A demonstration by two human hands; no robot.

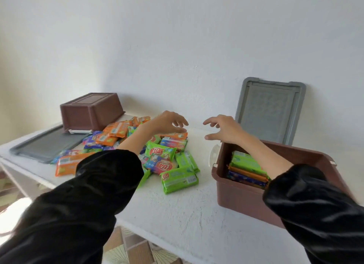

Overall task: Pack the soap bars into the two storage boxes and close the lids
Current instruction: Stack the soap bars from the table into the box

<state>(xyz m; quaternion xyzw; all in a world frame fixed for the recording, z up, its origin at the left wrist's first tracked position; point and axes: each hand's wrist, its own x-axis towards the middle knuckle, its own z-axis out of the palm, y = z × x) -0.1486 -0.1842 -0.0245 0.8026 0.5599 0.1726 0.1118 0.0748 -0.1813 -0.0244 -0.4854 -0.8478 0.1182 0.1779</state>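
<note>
Fingers (182, 122) spread on left hand (167, 122) over soap bars (160, 151), right hand (226, 131) beside open box (242, 198); both empty.

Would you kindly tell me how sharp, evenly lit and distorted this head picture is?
In the head view the light is soft and even, with only faint shadows under the soap bars; the grey lid and upturned box at left are blurred, while the central wrapper print stays readable; the floor at lower left is blown out; the wide lens stretches the sleeves towards the bottom corners.
</note>
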